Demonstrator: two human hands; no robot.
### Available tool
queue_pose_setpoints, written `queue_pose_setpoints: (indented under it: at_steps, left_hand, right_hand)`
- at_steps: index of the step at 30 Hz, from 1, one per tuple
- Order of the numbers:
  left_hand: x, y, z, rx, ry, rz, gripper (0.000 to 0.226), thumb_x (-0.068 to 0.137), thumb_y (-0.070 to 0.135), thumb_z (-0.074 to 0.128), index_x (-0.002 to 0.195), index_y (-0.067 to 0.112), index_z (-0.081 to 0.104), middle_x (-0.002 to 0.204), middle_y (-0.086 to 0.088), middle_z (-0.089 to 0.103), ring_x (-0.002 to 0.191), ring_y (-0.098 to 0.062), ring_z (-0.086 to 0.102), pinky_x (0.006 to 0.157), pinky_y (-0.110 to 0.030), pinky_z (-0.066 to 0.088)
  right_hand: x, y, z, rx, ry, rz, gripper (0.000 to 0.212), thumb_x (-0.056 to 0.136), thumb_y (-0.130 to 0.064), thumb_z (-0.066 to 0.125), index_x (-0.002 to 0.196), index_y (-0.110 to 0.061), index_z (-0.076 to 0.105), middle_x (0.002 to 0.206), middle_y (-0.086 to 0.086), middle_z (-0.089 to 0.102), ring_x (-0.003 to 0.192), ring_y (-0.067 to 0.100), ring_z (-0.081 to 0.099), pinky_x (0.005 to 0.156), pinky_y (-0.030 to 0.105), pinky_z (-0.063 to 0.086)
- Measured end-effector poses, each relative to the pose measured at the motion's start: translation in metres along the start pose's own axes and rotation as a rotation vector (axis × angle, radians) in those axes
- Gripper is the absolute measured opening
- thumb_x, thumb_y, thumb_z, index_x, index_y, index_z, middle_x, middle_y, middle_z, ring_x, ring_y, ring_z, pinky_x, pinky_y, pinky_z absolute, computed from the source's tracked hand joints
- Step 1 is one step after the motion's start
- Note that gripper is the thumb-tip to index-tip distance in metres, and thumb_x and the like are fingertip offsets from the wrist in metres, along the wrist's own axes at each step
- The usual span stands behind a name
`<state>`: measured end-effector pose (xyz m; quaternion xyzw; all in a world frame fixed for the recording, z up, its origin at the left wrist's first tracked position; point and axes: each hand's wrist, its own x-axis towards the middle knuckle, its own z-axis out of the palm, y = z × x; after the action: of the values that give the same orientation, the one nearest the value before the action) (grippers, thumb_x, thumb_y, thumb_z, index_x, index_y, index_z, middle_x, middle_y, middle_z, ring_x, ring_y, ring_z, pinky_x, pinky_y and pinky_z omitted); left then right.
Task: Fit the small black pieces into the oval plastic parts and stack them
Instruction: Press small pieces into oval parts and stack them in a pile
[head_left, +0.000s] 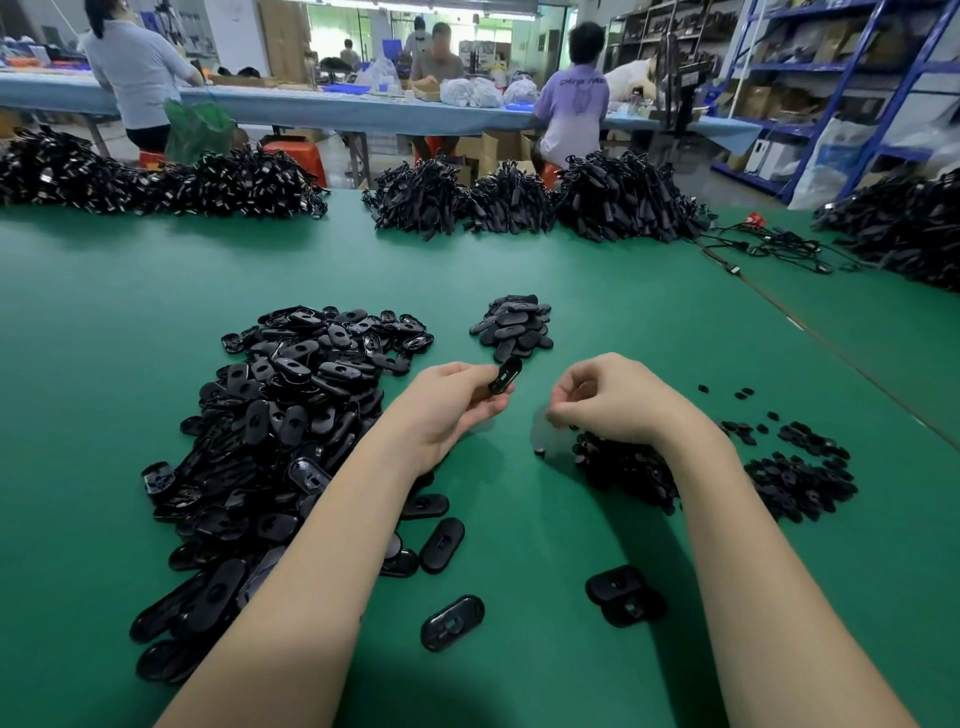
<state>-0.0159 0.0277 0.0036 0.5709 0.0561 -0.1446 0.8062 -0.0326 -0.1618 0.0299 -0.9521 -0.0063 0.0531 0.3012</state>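
An oval plastic part (505, 375) is pinched at its lower end by the left hand (451, 401), its long axis tilted up and away toward the right. The right hand (605, 397), just beside it, is curled over the small black pieces (623, 462); whether one is held cannot be told.

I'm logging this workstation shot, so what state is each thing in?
Left hand: grip pinching one oval part, held above the table.
Oval part: held tilted, hole visible.
Right hand: fingers curled over the small pieces; contents unclear.
Big oval pile: loose, unsorted.
Small far stack: heaped together.
Small black pieces: scattered heap.
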Motion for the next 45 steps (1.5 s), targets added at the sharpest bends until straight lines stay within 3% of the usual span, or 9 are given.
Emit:
queue_pose_setpoints:
  at_steps: [5,11,18,20,28,32,34,37,45]
  left_hand:
    - [-0.001,0.002,-0.001,-0.102,-0.043,-0.012,0.003,0.096,-0.003,0.059,0.098,-0.004,0.06,0.089,-0.017,0.069,0.085,-0.019,0.067,0.074,-0.023,0.061]
    - [-0.003,0.0,-0.003,-0.11,-0.045,-0.005,0.023,0.088,-0.015,0.062,0.105,0.001,0.064,0.087,-0.014,0.07,0.071,-0.016,0.073,0.07,-0.022,0.06]
    - [-0.005,-0.001,0.001,-0.106,-0.117,0.01,0.023,0.089,-0.012,0.062,0.107,0.001,0.068,0.084,-0.012,0.074,0.076,-0.018,0.073,0.076,-0.025,0.061]
    - [-0.006,-0.002,0.003,-0.109,-0.106,0.023,0.019,0.091,-0.01,0.061,0.106,0.0,0.067,0.084,-0.013,0.073,0.074,-0.018,0.073,0.077,-0.026,0.061]
    - [-0.007,-0.002,0.003,0.024,-0.034,0.041,0.019,0.091,0.007,0.068,0.11,0.011,0.067,0.097,-0.007,0.078,0.08,-0.019,0.076,0.061,-0.019,0.057]
    - [-0.003,-0.005,0.004,0.1,0.045,0.055,0.014,0.091,0.006,0.068,0.101,0.014,0.062,0.085,-0.003,0.076,0.072,-0.014,0.069,0.056,-0.015,0.049]
    - [-0.002,-0.006,0.003,0.06,0.053,0.065,0.018,0.089,0.002,0.069,0.101,0.012,0.06,0.079,-0.005,0.075,0.072,-0.015,0.068,0.059,-0.016,0.051]
    - [-0.001,-0.005,0.0,0.011,0.059,0.107,0.026,0.086,-0.001,0.071,0.105,0.013,0.061,0.083,-0.01,0.076,0.076,-0.019,0.07,0.065,-0.019,0.056]
    - [0.0,-0.005,-0.001,-0.031,0.132,0.213,0.014,0.093,-0.003,0.062,0.094,0.007,0.071,0.091,-0.014,0.071,0.074,-0.014,0.074,0.073,-0.018,0.058]
  right_hand:
    - [0.001,-0.003,0.005,0.351,0.056,-0.096,0.004,0.082,-0.02,0.074,0.083,-0.022,0.07,0.072,-0.01,0.072,0.058,0.012,0.052,0.066,0.028,0.048]
    - [0.001,-0.005,0.009,0.589,0.124,-0.108,0.012,0.084,-0.01,0.076,0.081,-0.021,0.073,0.063,-0.01,0.064,0.051,0.012,0.049,0.057,0.021,0.043]
    - [0.002,-0.009,0.015,0.635,0.121,-0.09,0.003,0.083,-0.018,0.079,0.082,-0.018,0.077,0.066,0.003,0.063,0.05,0.014,0.049,0.054,0.024,0.039]
    - [0.002,-0.009,0.017,0.638,0.138,-0.093,0.004,0.085,-0.016,0.078,0.084,-0.018,0.075,0.065,-0.001,0.066,0.048,0.012,0.049,0.053,0.022,0.039]
    - [0.0,-0.009,0.015,0.631,0.135,-0.11,0.013,0.089,-0.011,0.071,0.094,-0.021,0.078,0.071,-0.002,0.066,0.047,0.01,0.049,0.053,0.02,0.04]
    - [0.001,-0.011,0.015,0.63,0.142,-0.082,0.006,0.086,-0.015,0.076,0.091,-0.019,0.075,0.077,0.003,0.069,0.047,0.011,0.052,0.054,0.023,0.038]
    - [0.001,-0.012,0.015,0.648,0.115,-0.065,0.009,0.085,-0.017,0.077,0.091,-0.018,0.07,0.085,0.009,0.075,0.048,0.012,0.055,0.052,0.024,0.036]
    - [0.001,-0.012,0.014,0.693,0.076,-0.045,0.009,0.09,-0.016,0.071,0.093,-0.019,0.063,0.091,-0.001,0.08,0.05,0.012,0.06,0.049,0.023,0.036]
    - [0.002,-0.016,0.015,0.781,0.075,-0.029,0.009,0.093,-0.018,0.07,0.099,-0.019,0.064,0.095,-0.002,0.08,0.06,0.013,0.069,0.047,0.015,0.042]
